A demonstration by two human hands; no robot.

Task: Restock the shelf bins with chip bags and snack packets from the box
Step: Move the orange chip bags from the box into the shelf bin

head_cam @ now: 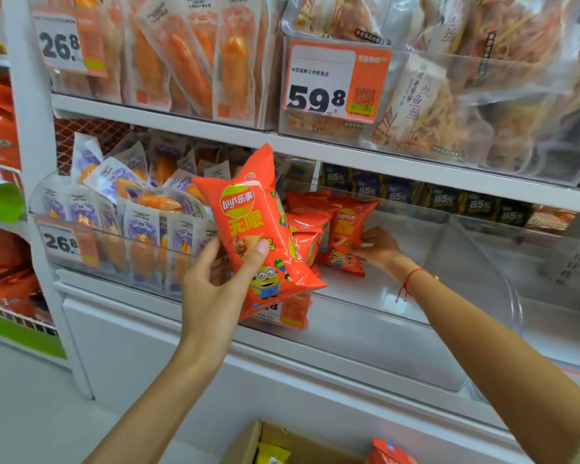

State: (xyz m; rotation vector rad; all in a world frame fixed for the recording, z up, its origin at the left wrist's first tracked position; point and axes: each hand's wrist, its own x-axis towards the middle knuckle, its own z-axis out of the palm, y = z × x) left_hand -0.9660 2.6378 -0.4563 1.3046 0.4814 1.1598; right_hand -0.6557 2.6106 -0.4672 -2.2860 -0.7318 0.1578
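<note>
We stand in a shop, at a snack aisle. White shelves (168,120) carry clear bins (482,236) of packaged snacks, and orange price tags (337,78) hang on the bin fronts.

Left hand (215,279): raised in front of the body, forearm bare and rising from the lower left. Thumb lies up across the front of an orange chip bag (258,229), fingers curled behind it; the bag is gripped at its lower half and stands tilted, top leaning left.

Right hand (380,247): arm extended forward and to the left from the lower right corner, forearm bare, a red string bracelet (411,281) at the wrist. Palm faces left, fingers bent, fingertips touching the right edge of a second chip bag (347,236) that stands upright. Whether the fingers close round that bag cannot be determined
</note>
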